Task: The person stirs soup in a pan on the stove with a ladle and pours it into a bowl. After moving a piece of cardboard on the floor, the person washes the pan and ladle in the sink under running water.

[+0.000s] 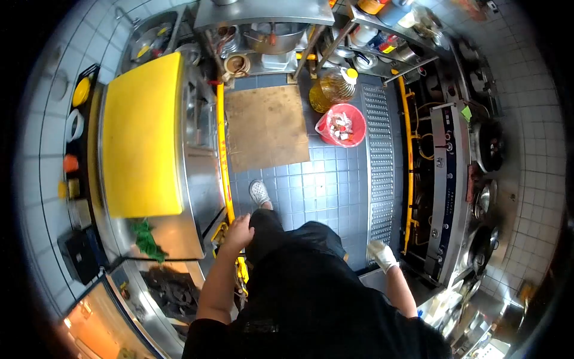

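Note:
My left hand [240, 233] is bare and hangs beside my left thigh, near the yellow pipe [225, 155] along the counter. Its fingers are loosely bent with the thumb a little apart, and nothing shows in it. A white glove covers my right hand [383, 255], which hangs low on the right beside the metal floor grate [381, 179]. The gloved fingers point forward, loosely apart, with no object visible in them. Below me, one light clog [259, 192] rests on the blue tiles.
A flattened cardboard sheet [266, 127] lies ahead. Beyond it stand a red bin [354, 139] holding scraps and a large oil jug [326, 96]. A yellow board [143, 137] covers the left counter, with a green cloth [147, 240] nearby. The stove [442, 179] lines the right.

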{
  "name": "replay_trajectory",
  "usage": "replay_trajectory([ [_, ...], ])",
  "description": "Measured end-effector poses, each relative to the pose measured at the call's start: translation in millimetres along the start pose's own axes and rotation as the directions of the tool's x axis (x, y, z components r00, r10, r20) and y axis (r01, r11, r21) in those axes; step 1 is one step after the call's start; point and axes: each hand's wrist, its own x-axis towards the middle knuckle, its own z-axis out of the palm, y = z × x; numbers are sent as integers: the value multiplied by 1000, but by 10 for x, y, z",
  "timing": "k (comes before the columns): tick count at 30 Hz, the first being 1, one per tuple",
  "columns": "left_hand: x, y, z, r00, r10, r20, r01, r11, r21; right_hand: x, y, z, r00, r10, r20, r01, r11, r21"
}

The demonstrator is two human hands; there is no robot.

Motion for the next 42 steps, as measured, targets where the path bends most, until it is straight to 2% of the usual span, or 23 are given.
replay_trajectory([
  [2,346,-9,-219,999,-20,-34,21,999,32,-123,-1440,-1002,969,248,-7,-202,807,554],
  [4,610,18,-410,998,-10,-68,11,1000,4,151,-1610,-1320,987,159,-19,-109,755,647],
  [9,1243,116,-562,985,-142,-100,128,983,-131,852,-2078,-2163,993,47,109,-90,898,430],
  [13,1824,-205,139,953,-266,-144,223,940,-259,2030,-1928,-2363,951,4,310,-125,921,369],
  [16,2234,-508,911,840,-538,74,505,724,-469,3039,-2098,-2455,865,190,465,-255,963,81],
  [18,2470,-529,1340,897,-442,24,426,848,-315,3816,-1831,-2089,914,63,402,-11,991,-132],
  [19,2631,-385,1400,842,-521,141,537,779,-323,4128,-1847,-1975,900,90,427,-81,996,-40],
  [21,2956,-650,1859,887,-386,252,433,886,-165,4728,-1922,-1575,869,101,484,-89,995,-47],
  [23,3245,-1362,2780,942,-265,207,250,964,93,5411,-1530,-768,817,68,572,-23,996,-87],
  [24,3372,-1603,3105,995,-94,-34,99,977,191,5590,-1511,-525,840,-6,543,-13,999,32],
  [25,3847,-1169,2425,878,-418,233,448,890,-90,5733,-1864,-561,808,10,589,53,994,-91],
  [27,4167,-1941,3073,972,-230,39,232,971,-60,6118,-1923,-163,760,74,645,-258,946,196],
  [28,4339,-2311,3260,978,-206,-21,206,978,-3,6438,-1563,351,847,-73,526,-85,959,270],
  [30,4672,-2785,3462,976,-205,-68,210,974,80,6877,-1809,568,849,40,527,-192,952,238],
  [32,5014,-3200,3342,985,-170,-34,168,889,425,7492,-1310,1209,911,-108,399,-81,900,429],
  [34,5317,-3538,3272,976,-207,68,74,607,791,8035,-1388,1435,907,119,403,-210,960,188],
  [35,5439,-3740,3190,963,-231,136,47,646,762,8233,-1478,1578,943,181,278,-263,919,293],
  [36,5512,-4043,3274,933,-358,42,249,726,641,8564,-1389,1727,910,251,331,-351,890,290],
  [37,5582,-4349,3361,878,-475,-53,439,757,484,8810,-1333,1902,919,270,286,-339,913,226],
  [38,5619,-4445,3392,865,-502,5,419,728,543,8853,-1502,1943,938,306,166,-321,944,74],
  [39,5685,-4597,3478,844,-532,61,394,694,603,8938,-1358,2070,965,142,219,-222,887,404],
  [40,5705,-4770,3520,817,-567,111,364,655,663,9008,-1372,2211,960,171,222,-261,835,485],
  [42,5748,-4715,3363,714,-700,8,684,701,202,9017,-1527,2345,993,113,37,-110,761,640],
])
